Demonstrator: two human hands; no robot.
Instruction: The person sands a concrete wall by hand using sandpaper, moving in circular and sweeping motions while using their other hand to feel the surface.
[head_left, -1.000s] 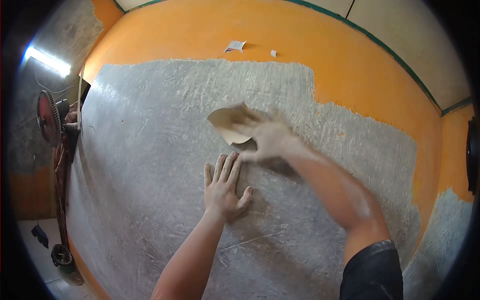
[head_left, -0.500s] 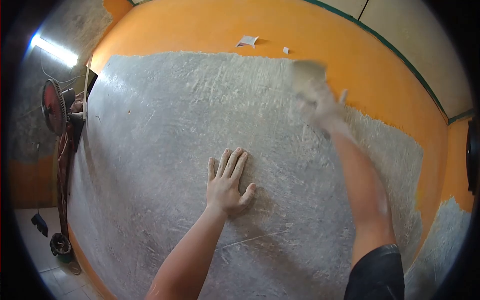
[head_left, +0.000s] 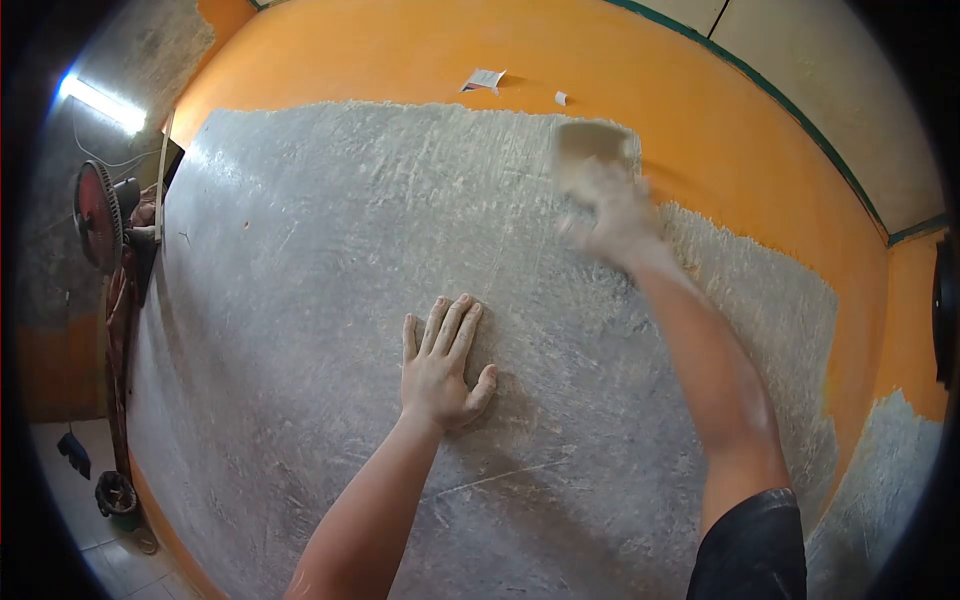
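My left hand lies flat against the grey, scraped part of the wall, fingers spread and dusty. Higher up and to the right, my right hand is closed round a wide, flat scraper, smeared by motion. The tool's broad edge is at the border where the grey surface meets the orange paint. Its handle is mostly hidden by the dusty hand, and the fingers are blurred.
Two scraps of paper cling to the orange paint, a larger one and a small one. A fan stands at the left, below a lit tube lamp. On the floor there is a dark bin.
My right hand and the scraper have shifted slightly left along the upper edge of the grey area. My left hand stays flat on the wall, while the whole view has shifted a little.
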